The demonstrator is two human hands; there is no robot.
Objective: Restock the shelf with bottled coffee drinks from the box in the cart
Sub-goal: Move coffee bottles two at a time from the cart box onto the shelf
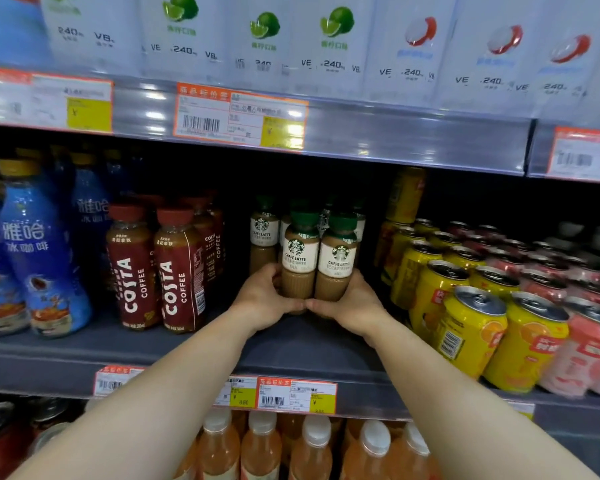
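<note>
Green-capped, white-labelled "CAFFE LATTE" coffee bottles (314, 261), two side by side, upright on the grey shelf (291, 341). Clasped low on their smooth brown bodies: left hand (265, 299) curled round the left one, right hand (352, 304) round the right, thumb tips meeting in front. Just left, red "COSTA COFFEE" bottles (156, 268); right, ribbed yellow cans (465, 327).

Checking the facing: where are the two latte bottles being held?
Centre of the head view, on the middle shelf: two latte bottles between left hand and right hand, Costa bottles left, yellow cans right.
</note>
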